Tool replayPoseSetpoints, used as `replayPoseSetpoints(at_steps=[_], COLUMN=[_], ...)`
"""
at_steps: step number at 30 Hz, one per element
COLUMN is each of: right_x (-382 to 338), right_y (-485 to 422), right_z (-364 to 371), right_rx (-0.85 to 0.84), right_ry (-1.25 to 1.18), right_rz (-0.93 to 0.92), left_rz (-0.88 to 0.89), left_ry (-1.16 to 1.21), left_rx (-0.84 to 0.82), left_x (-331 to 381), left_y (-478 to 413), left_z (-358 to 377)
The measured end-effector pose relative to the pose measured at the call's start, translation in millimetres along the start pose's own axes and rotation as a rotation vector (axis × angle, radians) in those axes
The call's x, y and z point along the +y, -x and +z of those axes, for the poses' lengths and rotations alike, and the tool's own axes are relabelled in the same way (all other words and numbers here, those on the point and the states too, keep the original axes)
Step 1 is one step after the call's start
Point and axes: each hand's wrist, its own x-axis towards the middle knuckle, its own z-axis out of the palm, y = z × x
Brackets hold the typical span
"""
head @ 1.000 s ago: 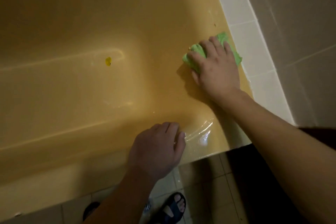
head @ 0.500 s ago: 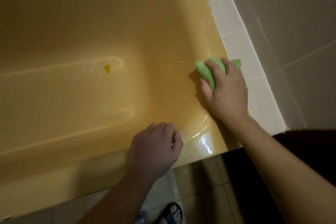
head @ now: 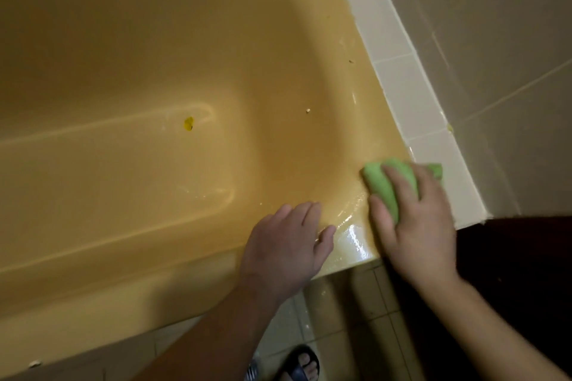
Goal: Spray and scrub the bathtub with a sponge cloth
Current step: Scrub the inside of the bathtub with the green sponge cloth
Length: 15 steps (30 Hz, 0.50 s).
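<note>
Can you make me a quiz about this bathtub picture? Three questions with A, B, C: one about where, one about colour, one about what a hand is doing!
1. Where is the sponge cloth?
A) on the floor
B) on the rim of the bathtub, near its right corner
C) on the tub's bottom

2. What colour is it?
A) blue
B) green
C) red

3. What does the left hand hold?
A) a spray bottle
B) a brush
C) nothing

Answers: B, the right hand grips it on the wet rim beside the white tiles; B, it is bright green; C, it rests bare on the rim.

the yellow bathtub (head: 356, 246) bears a green sponge cloth (head: 382, 181) on its wet corner.
</note>
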Motion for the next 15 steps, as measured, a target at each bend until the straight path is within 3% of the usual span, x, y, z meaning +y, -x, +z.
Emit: replayPoseSetpoints(at_steps=[4,9,15], right_x=[11,4,8], right_y=[-8,-92,-13], right_z=[-3,20,1], right_rx=[-0.052,0.07,-0.047], right_ry=[0.007,0.028,-0.002], right_rz=[-0.179,0.047,-0.144], left_rz=[0.004,-0.105,-0.212], left_ry=[-0.001,0.017,0.029], left_rx=[0.001,-0.015,-0.006], left_x=[7,17,30], left_y=[-6,-13,-23], left_z=[4,3,5])
